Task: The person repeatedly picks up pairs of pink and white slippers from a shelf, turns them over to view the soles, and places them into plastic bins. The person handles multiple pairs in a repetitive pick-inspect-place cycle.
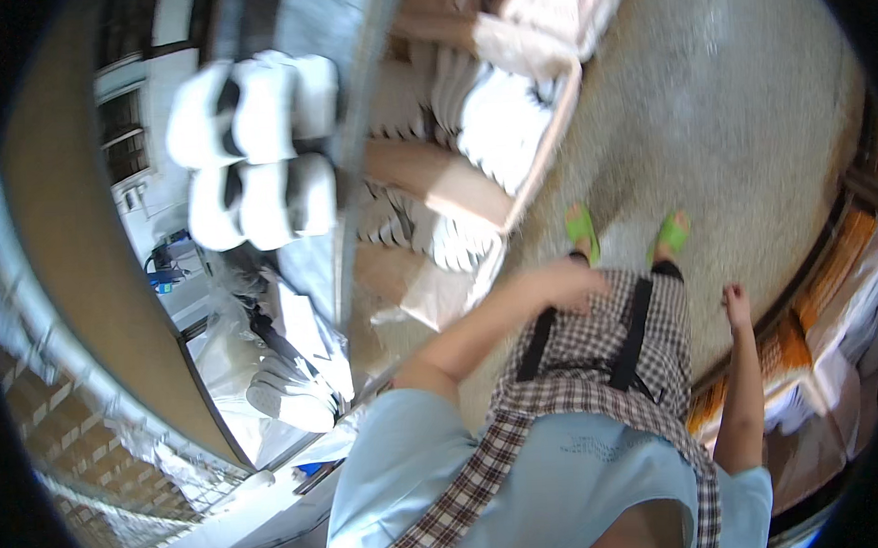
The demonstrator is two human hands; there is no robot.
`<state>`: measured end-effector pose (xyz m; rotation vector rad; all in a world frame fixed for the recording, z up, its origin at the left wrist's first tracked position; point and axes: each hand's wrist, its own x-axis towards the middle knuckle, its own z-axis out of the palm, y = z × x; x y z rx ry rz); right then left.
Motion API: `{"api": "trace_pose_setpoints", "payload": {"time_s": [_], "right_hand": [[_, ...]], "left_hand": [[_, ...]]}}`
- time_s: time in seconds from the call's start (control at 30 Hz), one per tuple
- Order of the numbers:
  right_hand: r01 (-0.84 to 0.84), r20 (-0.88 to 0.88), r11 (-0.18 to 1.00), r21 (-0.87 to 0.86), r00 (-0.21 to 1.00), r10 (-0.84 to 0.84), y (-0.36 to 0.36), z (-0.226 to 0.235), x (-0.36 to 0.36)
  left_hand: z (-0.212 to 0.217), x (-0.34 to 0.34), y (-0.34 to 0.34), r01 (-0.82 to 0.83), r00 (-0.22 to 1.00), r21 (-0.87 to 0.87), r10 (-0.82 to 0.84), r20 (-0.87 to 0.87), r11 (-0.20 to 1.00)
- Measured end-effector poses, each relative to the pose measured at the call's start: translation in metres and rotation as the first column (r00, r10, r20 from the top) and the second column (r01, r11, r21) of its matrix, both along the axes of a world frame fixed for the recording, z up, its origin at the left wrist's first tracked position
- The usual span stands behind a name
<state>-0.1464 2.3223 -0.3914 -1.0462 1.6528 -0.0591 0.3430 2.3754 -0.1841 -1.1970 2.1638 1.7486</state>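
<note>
My left hand (575,286) hangs in front of the checked apron (589,336) at my waist, apart from the cartons on the left. Its fingers are blurred by motion, and no object shows in it. My right hand (736,302) is held out to my right, its fingers curled in a loose fist with nothing visible inside. Nearest to my left hand is an open carton (430,284) holding stacked white shoe-sole-like pieces (457,246). On the grey surface beyond it, more rounded white pieces (264,198) stand in two rows.
Another open carton (543,196) of white pieces lines the left of the concrete floor (714,76). Clear plastic and more white pieces (292,393) lie at the lower left. Orange-sided crates (786,357) and white bags (835,374) stand along the right. A brown curved panel (95,240) rises far left.
</note>
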Motion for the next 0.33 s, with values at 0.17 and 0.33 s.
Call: {"api": "trace_pose_setpoints", "payload": {"time_s": [0.17,0.33], "right_hand": [[0.139,0.037,0.985,-0.097,0.99,-0.136,0.031,0.085,-0.001],[0.114,-0.091,0.992,-0.056,0.989,-0.119,0.052,0.109,-0.002]], "left_hand": [[0.133,-0.005,0.015,-0.201,0.979,-0.454,0.185,-0.081,0.868],[0.271,0.061,0.002,-0.475,0.878,-0.69,0.349,-0.329,0.547]]}}
